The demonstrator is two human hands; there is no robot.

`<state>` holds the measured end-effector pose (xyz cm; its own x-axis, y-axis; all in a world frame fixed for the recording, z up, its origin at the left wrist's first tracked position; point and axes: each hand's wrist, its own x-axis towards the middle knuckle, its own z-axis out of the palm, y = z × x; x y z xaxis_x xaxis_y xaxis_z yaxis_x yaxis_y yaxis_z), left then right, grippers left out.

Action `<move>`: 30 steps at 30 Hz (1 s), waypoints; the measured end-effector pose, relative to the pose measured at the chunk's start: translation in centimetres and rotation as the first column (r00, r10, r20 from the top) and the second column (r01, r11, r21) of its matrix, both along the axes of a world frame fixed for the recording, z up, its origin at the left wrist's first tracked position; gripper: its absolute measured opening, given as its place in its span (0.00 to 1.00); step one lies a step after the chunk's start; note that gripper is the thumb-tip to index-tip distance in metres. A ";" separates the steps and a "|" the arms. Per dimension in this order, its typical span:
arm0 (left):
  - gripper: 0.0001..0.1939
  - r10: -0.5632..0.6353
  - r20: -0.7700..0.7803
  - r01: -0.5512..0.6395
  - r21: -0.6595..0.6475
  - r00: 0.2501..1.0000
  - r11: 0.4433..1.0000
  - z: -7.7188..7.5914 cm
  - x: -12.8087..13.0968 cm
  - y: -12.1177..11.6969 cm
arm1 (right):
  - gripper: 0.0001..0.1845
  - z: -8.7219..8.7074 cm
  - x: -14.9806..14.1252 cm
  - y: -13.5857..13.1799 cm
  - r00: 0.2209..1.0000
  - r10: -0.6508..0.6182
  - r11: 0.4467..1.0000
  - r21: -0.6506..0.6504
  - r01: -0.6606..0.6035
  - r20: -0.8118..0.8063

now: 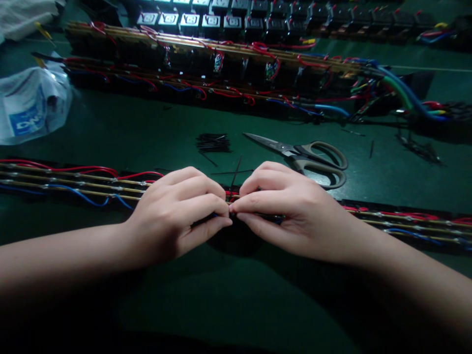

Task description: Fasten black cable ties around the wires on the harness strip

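My left hand [184, 206] and my right hand [291, 206] meet at the middle of a long wired strip with brass rails [92, 178]. Both are closed in a pinch, thumb against forefinger, their tips nearly touching. A thin black cable tie [236, 173] sticks up between them, its lower part hidden by the fingers. Red and blue wires run along the strip on either side. Just beyond my hands lies a bundle of black cable ties [214, 142]. Scissors with grey-black handles [295, 151] rest behind my right hand, blades pointing left.
Across the back of the green table [147, 130] lie more wired assemblies with brass rails [206, 45] and a row of socket modules [190, 20]. A clear plastic bag [35, 105] sits at the left. Loose black scraps [420, 147] lie at the right.
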<state>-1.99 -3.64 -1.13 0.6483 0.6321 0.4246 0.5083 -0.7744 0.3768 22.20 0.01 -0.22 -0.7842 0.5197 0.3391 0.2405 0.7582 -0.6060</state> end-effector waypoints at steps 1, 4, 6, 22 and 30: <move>0.03 -0.002 -0.002 0.002 0.002 1.000 1.000 0.0 0.0 0.0 | 0.11 0.0 0.0 0.0 1.000 0.001 1.000 -0.008 -0.001 0.000; 0.03 -0.011 -0.010 0.011 0.011 1.000 1.000 -0.1 0.0 0.0 | 0.12 0.0 0.0 0.0 1.000 0.010 1.000 -0.004 -0.010 -0.018; 0.03 -0.015 -0.013 0.015 0.022 1.000 1.000 -0.1 0.0 0.0 | 0.12 0.0 -0.1 0.0 1.000 0.012 1.000 0.008 -0.012 -0.022; 0.02 -0.018 -0.026 0.019 0.045 1.000 0.999 -0.3 -0.1 -0.1 | 0.11 -0.4 -0.4 0.0 1.000 0.002 0.998 0.067 0.000 -0.025; 0.03 -0.012 -0.030 0.013 0.054 0.999 0.998 -0.3 0.0 0.0 | 0.10 -0.4 -0.3 -0.1 1.000 0.000 0.998 0.070 0.000 -0.008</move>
